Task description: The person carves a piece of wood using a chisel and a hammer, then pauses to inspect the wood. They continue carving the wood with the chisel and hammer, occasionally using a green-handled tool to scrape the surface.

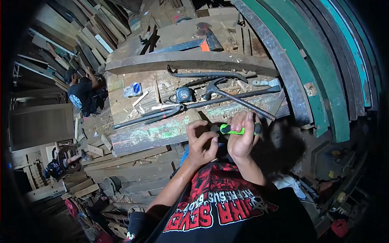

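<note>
My right hand [242,139] is wrapped round a bright green and black handle [237,129], just off the bench's near edge. Beside it on the left, my left hand [201,141] has its fingers curled near the front end of the handle; whether it grips a thin part there is too dark to tell. Beyond my hands, a claw hammer [239,99], long dark pincers [162,114] and a round tape measure [184,94] lie on the wooden bench [139,85]. A curved pry bar [206,75] rests behind them.
Curved green boards [302,52] rise at the right. A curved wooden beam [182,60] crosses the bench, with a handsaw [184,45] behind it. One person [83,91] sits at the left, another [58,166] lower down. Planks [97,32] lean at the upper left.
</note>
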Available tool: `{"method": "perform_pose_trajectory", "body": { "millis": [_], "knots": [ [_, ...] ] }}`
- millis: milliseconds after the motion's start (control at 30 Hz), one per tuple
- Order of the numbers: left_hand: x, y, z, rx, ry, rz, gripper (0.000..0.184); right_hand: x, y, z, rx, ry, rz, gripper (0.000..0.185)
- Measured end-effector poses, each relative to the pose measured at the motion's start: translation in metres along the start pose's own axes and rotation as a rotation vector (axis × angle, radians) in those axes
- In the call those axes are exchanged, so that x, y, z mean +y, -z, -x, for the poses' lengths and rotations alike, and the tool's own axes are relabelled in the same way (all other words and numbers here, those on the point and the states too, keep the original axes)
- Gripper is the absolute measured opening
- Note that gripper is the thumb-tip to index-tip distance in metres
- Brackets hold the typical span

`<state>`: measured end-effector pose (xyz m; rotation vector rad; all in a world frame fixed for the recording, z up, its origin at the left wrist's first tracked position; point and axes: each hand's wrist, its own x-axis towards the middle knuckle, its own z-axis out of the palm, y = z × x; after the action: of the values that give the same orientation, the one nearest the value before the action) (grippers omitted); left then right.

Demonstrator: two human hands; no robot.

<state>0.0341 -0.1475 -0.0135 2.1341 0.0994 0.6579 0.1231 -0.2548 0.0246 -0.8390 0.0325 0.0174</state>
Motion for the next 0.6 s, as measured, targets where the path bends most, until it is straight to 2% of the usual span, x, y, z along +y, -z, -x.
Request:
{"method": "perform_pose_trajectory", "body": {
  "millis": [100, 133, 167, 233, 267, 300, 367, 433, 600],
  "knots": [
    [-0.026, 0.006, 0.014, -0.057, 0.035, 0.064, 0.017, -0.001, -0.002, -0.006, 0.078, 0.001, 0.021, 0.032],
    [-0.041, 0.000, 0.021, 0.026, 0.072, -0.014, 0.027, 0.000, -0.003, -0.010, 0.102, 0.012, 0.035, 0.032],
    [-0.054, -0.004, 0.030, 0.066, 0.237, -0.112, 0.039, 0.000, -0.003, -0.014, 0.089, 0.040, 0.030, 0.033],
    [-0.061, 0.004, 0.028, 0.054, 0.322, -0.453, 0.058, -0.004, 0.002, -0.023, 0.065, 0.095, 0.024, 0.035],
    [-0.063, 0.009, 0.028, 0.048, 0.408, -0.441, 0.073, -0.007, 0.002, -0.028, 0.074, 0.115, 0.047, 0.036],
    [-0.060, 0.014, 0.027, 0.014, 0.463, -0.487, 0.079, -0.007, 0.009, -0.035, 0.119, 0.125, 0.091, 0.037],
    [-0.061, 0.014, 0.025, -0.016, 0.511, -0.558, 0.084, -0.011, 0.019, -0.048, 0.097, 0.116, 0.094, 0.039],
    [-0.060, 0.015, 0.021, -0.022, 0.536, -0.580, 0.088, -0.017, 0.021, -0.057, 0.197, 0.055, 0.006, 0.038],
    [-0.030, 0.038, 0.024, -0.139, 0.597, -0.564, 0.093, -0.026, 0.038, -0.068, 0.192, 0.085, 0.027, 0.037]
  ]
}}
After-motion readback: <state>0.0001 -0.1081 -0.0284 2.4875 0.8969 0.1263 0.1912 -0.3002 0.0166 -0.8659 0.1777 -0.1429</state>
